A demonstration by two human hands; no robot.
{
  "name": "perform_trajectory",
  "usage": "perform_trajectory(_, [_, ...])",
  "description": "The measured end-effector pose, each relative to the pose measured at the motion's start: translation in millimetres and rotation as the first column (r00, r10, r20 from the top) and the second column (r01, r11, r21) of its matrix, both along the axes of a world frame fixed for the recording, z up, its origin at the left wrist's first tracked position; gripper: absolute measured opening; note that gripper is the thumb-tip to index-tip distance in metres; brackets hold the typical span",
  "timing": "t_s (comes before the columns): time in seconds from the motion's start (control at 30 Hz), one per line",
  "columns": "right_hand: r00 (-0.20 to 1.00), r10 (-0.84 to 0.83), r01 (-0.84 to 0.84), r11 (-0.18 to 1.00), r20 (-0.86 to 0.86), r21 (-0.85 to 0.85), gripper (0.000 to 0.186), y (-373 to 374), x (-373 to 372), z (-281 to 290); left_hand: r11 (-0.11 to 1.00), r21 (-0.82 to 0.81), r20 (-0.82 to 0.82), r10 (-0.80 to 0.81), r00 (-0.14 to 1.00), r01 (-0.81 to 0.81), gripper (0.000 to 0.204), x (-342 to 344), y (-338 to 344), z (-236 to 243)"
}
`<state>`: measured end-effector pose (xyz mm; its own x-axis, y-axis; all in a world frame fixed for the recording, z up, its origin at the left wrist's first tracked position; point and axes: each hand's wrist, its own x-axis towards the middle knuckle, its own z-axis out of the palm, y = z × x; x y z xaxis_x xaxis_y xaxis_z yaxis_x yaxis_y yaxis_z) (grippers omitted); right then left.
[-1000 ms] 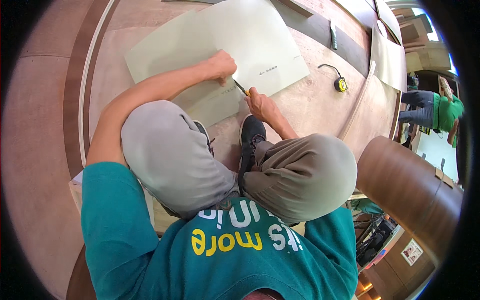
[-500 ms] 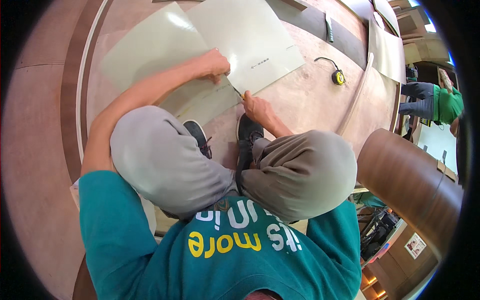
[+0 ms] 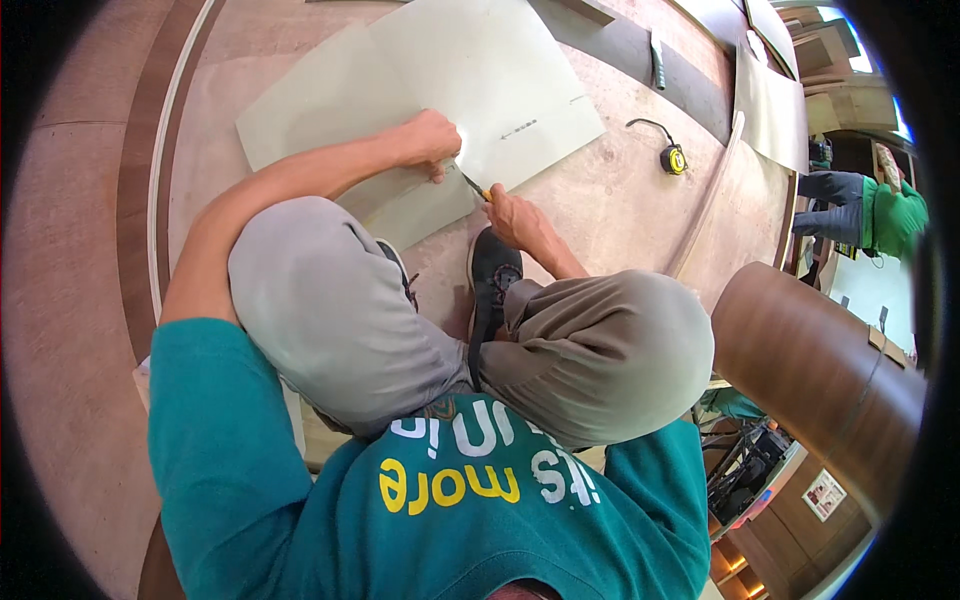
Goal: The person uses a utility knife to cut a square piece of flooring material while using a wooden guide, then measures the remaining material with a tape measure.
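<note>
A thin, glossy off-white sheet (image 3: 490,70) lies on the wooden board in front of my feet, with a bend or cut line running across it toward my hands. My left hand (image 3: 430,140) is closed at that line, its curled fingers on the sheet; the fingertips are partly hidden. Just to the right and nearer to me, my right hand (image 3: 520,218) grips a knife (image 3: 485,194) with an orange-yellow handle. Its dark, slim blade points up and left at the sheet, close to my left fingers. Whether the tip touches the sheet is too small to tell.
To the right lie a yellow-and-black tape measure (image 3: 673,159), a tool with a grey-green handle (image 3: 657,62) and a long thin strip (image 3: 712,195). A large brown roll (image 3: 820,350) stands at my right. Beyond it, a person in green (image 3: 890,215) stands at the far right.
The sheet's left part, raised and bent before, now lies flatter, its outer corner shifted right. My left hand has moved slightly down; the knife stays in my right hand.
</note>
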<state>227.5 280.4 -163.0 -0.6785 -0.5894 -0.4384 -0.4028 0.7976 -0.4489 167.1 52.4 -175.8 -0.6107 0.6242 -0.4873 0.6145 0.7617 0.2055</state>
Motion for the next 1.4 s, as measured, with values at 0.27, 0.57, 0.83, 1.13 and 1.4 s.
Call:
perform_trajectory(0.27, [1.000,-0.009,0.009,1.000,0.007,-0.009,0.025,2.2,2.4,2.0,0.996,-0.091,-0.040,-0.010,0.999,0.006,0.043,1.9,9.4,12.1])
perform_trajectory(0.57, [0.999,-0.025,0.025,0.999,0.019,0.038,0.025,13.3,10.1,3.6,0.995,-0.074,0.058,0.072,0.996,-0.068,0.040,-1.8,5.8,2.4])
perform_trajectory(0.83, [0.998,0.010,-0.011,1.000,-0.070,-0.007,0.026,6.3,7.5,-34.6,0.982,0.163,0.057,0.089,0.994,-0.097,0.038,5.3,-17.7,2.7])
perform_trajectory(1.13, [1.000,0.002,-0.001,0.999,-0.023,0.047,0.025,-3.6,-2.3,-10.0,1.000,0.000,0.009,0.031,0.999,-0.031,0.037,2.8,-1.4,14.1])
perform_trajectory(1.4, [0.999,0.016,-0.022,0.991,0.047,0.132,0.026,-6.3,-3.3,1.0,0.990,0.022,0.036,0.138,0.990,-0.139,0.038,11.8,0.0,1.1])
